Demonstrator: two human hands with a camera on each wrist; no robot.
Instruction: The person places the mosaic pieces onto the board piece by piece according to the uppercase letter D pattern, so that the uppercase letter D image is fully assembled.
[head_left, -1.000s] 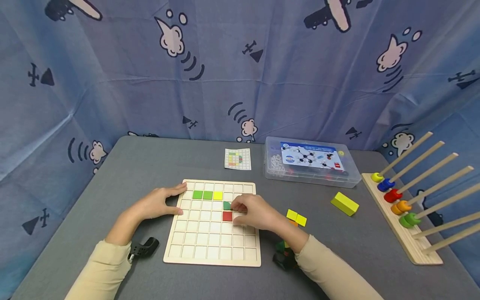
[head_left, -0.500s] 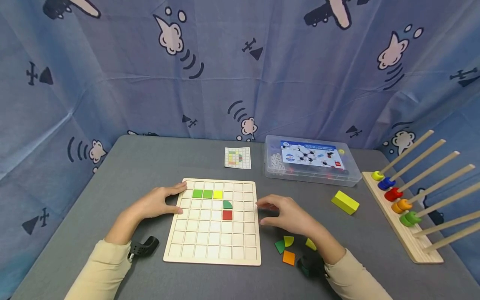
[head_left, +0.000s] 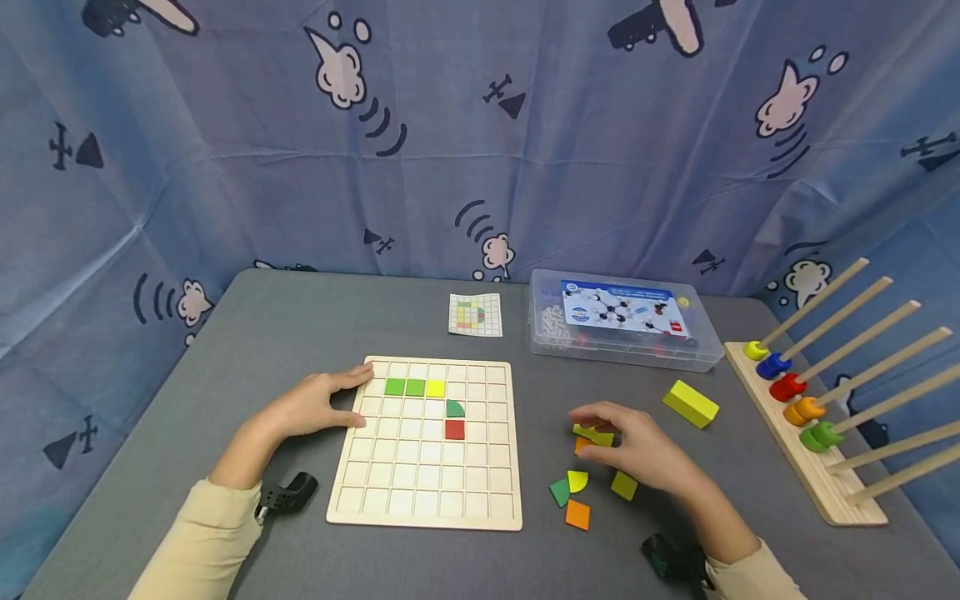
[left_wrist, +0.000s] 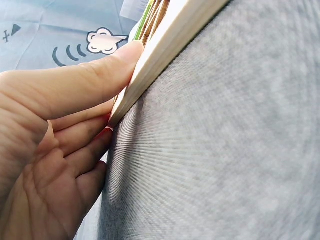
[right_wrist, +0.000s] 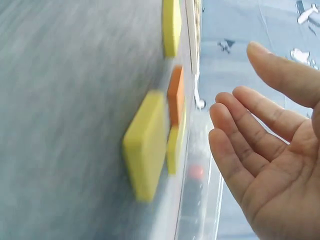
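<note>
Right wrist view: right hand (right_wrist: pixel 272 150), thumb well clear of fingers, is empty near the flat four-sided yellow tile (right_wrist: pixel 146 145), right of the square pale-wood grid board (head_left: pixel 427 481). Left hand (head_left: pixel 311 406), thumb and index finger apart, touches the board's left edge. Ideally, steady the board; pinch opposite tile edges.

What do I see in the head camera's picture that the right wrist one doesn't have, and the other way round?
Only the head view shows the left hand, the small printed card and the peg stand. Only the right wrist view shows the right palm. Both share the right hand, loose yellow pieces, an orange piece, the grey tabletop and the blue curtain.
</note>
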